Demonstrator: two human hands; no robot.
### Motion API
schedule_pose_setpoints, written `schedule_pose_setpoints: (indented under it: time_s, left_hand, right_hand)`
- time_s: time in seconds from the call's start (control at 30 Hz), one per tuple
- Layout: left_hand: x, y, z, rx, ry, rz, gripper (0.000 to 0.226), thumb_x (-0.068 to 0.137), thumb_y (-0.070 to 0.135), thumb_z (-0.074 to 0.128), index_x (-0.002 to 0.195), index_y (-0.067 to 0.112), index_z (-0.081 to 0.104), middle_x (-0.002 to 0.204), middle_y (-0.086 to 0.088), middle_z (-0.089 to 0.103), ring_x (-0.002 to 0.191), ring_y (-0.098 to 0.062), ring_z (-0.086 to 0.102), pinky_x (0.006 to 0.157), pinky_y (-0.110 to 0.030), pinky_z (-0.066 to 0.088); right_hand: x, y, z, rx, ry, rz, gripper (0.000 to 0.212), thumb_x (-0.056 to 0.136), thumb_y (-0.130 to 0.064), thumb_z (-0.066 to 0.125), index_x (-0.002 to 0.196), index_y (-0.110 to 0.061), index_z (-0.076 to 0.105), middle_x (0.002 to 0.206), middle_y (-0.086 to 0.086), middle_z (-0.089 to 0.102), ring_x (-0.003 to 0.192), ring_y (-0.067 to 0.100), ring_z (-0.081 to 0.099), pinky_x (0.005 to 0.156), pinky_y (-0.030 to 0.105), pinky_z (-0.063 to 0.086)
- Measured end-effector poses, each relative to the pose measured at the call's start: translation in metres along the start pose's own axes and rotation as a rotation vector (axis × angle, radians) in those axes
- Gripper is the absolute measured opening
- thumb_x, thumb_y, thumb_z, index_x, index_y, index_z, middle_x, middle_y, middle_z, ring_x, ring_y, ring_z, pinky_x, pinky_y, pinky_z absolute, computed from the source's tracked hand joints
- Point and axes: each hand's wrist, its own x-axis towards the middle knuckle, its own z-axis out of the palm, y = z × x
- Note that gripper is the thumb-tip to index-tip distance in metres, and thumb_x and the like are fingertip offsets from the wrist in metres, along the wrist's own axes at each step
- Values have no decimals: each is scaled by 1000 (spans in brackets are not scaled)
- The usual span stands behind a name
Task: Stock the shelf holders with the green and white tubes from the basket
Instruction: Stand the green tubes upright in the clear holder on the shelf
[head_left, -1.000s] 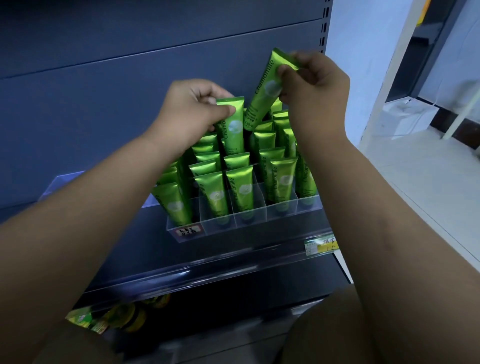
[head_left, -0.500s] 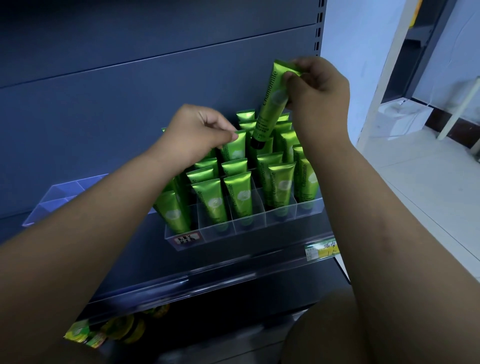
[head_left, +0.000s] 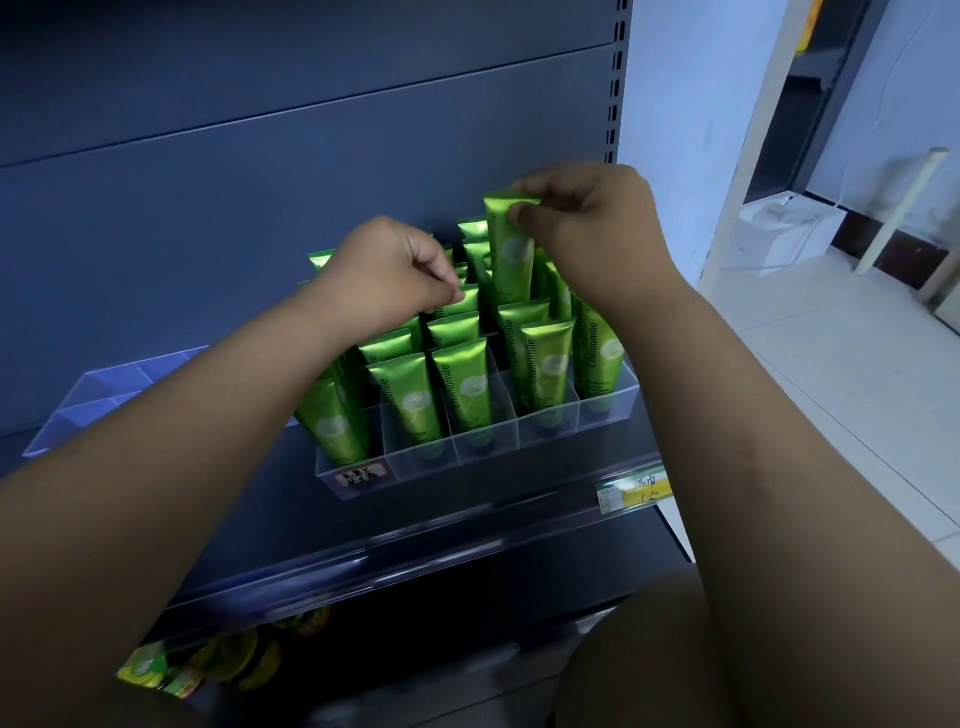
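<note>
Right hand (head_left: 592, 223) pinched on crimped end of raised tube (head_left: 511, 260), upright over far rows of clear holder (head_left: 426, 467); left hand (head_left: 389, 270) pinched on seated tube (head_left: 462, 304) mid-rack. Risk: lower end catching packed neighbours (head_left: 548, 364), tipping rows or jamming outside slot. Lower straight, slowly.

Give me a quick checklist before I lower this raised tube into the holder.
1. Right hand grip on raised tube: ok, it pinches the top crimp.
2. Raised tube upright: ok, nearly vertical.
3. Free slot beneath it: cannot tell, front-row tubes hide it.
4. Left hand out of the path: ok, it pinches a neighbouring tube one column to the left.
5. Seating of front-row tubes in clear holder: ok, each stands in its compartment.
</note>
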Motion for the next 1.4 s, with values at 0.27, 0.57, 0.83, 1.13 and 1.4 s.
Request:
schedule_pose_setpoints:
  time_s: [0.27,0.57,0.83,1.13,1.4]
  left_hand:
    - [-2,-2,4,87,3,20,5,81,20,85,83,18,81,81,6,75,81,-14,69,75,-28,54]
    - [0,-1,6,172,10,81,4,82,21,84,82,20,80,80,9,73,81,-16,69,74,-28,51]
    - [-1,-3,4,166,25,84,3,83,21,83,83,22,81,81,9,74,82,-13,70,80,-31,56]
    - [-3,-8,3,231,68,177,7,80,23,85,84,26,79,94,-1,70,106,-27,49,83,-28,35]
    - [-2,-12,4,230,56,193,10,80,24,86,83,28,77,97,2,71,106,-27,53,90,-31,38]
  right_hand:
    - [-1,13,4,-217,-110,-81,13,91,-25,70,93,-23,82,88,-8,76,76,0,65,64,7,45]
    - [-1,12,2,-295,-186,-30,11,88,-20,72,87,-21,82,77,-12,73,67,7,66,55,12,48]
    - [-1,16,6,-477,-311,-15,12,87,-23,70,82,-27,80,87,-12,75,92,10,67,82,37,59]
    - [-1,13,4,-521,-318,18,17,87,-19,66,86,-27,81,93,-5,76,94,16,69,85,38,59]
    - [-1,10,6,-584,-278,29,20,81,-20,58,82,-23,79,83,-2,74,83,20,69,76,39,61]
